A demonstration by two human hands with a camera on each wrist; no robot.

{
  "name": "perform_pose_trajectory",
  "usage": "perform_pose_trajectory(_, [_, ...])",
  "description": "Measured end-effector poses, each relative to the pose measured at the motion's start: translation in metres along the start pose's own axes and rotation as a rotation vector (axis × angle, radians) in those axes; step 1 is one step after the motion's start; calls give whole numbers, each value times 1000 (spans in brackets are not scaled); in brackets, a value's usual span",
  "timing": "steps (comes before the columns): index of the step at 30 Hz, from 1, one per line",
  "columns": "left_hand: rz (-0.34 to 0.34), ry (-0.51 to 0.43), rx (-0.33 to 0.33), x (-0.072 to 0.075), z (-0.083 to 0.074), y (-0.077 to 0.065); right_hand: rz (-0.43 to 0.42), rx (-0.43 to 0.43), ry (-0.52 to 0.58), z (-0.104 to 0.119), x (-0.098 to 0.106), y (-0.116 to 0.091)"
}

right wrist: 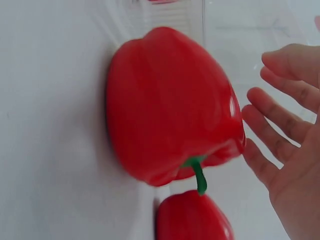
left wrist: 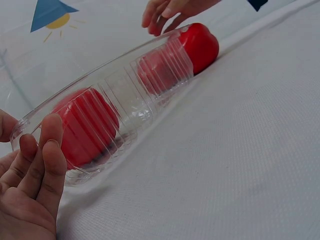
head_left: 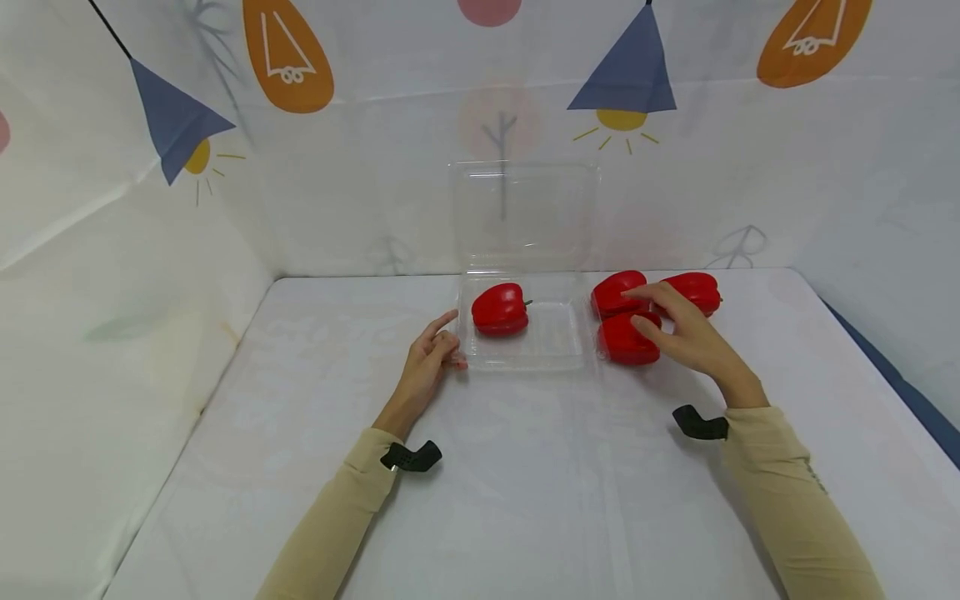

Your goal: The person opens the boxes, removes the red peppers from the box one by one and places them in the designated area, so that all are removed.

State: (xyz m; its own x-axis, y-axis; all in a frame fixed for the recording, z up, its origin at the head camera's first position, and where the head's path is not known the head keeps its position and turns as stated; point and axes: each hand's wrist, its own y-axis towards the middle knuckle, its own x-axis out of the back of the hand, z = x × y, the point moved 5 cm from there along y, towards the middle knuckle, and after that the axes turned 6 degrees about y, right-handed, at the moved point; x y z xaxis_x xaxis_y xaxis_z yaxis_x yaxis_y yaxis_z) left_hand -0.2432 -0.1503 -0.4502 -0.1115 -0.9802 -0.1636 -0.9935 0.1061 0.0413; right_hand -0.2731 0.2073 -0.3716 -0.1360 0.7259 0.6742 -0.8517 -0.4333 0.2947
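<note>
A clear plastic clamshell container (head_left: 525,363) lies on the table with its lid raised against the back wall. One red bell pepper (head_left: 499,310) rests in its left part. At the container's left edge my left hand (head_left: 426,367) holds the rim, the fingers (left wrist: 52,165) bent against the corner. Three more red bell peppers lie together to the right: a front one (head_left: 628,342), a back one (head_left: 617,292) and a right one (head_left: 693,292). Over this group my right hand (head_left: 693,337) reaches, fingers spread and loosely bent, gripping none of them.
The white table (head_left: 510,483) meets a patterned cloth wall (head_left: 360,183) right behind the container and peppers. Another cloth side (head_left: 150,350) rises along the left. A black wrist mount (head_left: 412,456) sticks out from each tan sleeve.
</note>
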Motion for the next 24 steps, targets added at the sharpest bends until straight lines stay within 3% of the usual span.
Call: perform_pose_trajectory(24, [-16, 1, 9, 0, -1, -1, 83, 122, 61, 24, -38, 18])
